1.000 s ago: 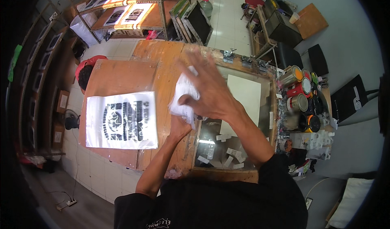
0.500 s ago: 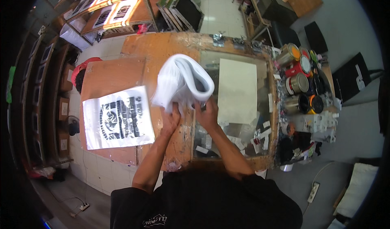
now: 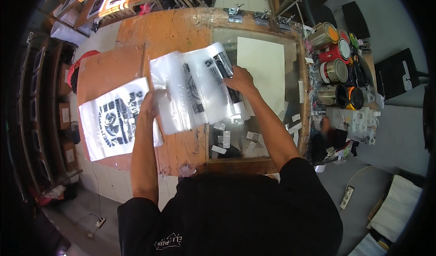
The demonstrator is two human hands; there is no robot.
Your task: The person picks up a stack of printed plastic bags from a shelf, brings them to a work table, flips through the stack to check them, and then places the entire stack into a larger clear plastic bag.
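Clearly, the plastic bags [image 3: 184, 92] are the thing at risk here. They are spread above the wooden table [image 3: 181, 158], between the printed stack [image 3: 111, 122] and the white sheet [image 3: 261, 67]. The right hand [image 3: 240, 80] grips their right edge, thumb on the printed side. The left hand [image 3: 152, 102] is at their left edge, but it is blurred, and I cannot tell if its fingers are closed. If that hold is loose, the slippery bags could slide apart, I think. The left hand is also close to the stack, so its wrist could push this one crooked.

The stack lies on a brown board [image 3: 109, 67]. The white sheet lies on a glass panel [image 3: 293, 65], with small white pieces [image 3: 219, 149] nearer to the person. Paint cans [image 3: 334, 71] stand at the right, and a power strip [image 3: 347, 197] is on the floor.
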